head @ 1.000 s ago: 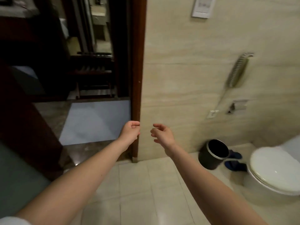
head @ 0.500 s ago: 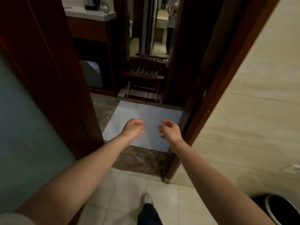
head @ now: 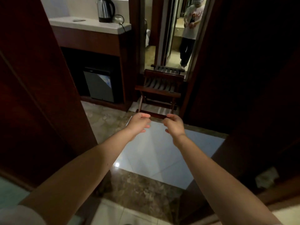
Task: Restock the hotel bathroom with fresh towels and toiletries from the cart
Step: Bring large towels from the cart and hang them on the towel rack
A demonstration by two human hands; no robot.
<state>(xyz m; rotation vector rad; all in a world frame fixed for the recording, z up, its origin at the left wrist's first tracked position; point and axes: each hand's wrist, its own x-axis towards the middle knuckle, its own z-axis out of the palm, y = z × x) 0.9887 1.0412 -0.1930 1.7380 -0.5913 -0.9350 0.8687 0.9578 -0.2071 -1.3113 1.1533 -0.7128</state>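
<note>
The left hand (head: 138,123) and right hand (head: 174,125) reach forward through the doorway, level and side by side with a small gap between them. Their fingers are loosely curled and hold nothing. No cart, towels or toiletries show anywhere, so which way they lie cannot be told. Straight ahead, beyond the hands, stands a wooden rack (head: 159,88). At far left a fridge (head: 99,85) sits under a counter (head: 84,25) with a kettle (head: 105,10). Neither hand is nearer any goods, so the next move probably means walking out to find the cart.
</note>
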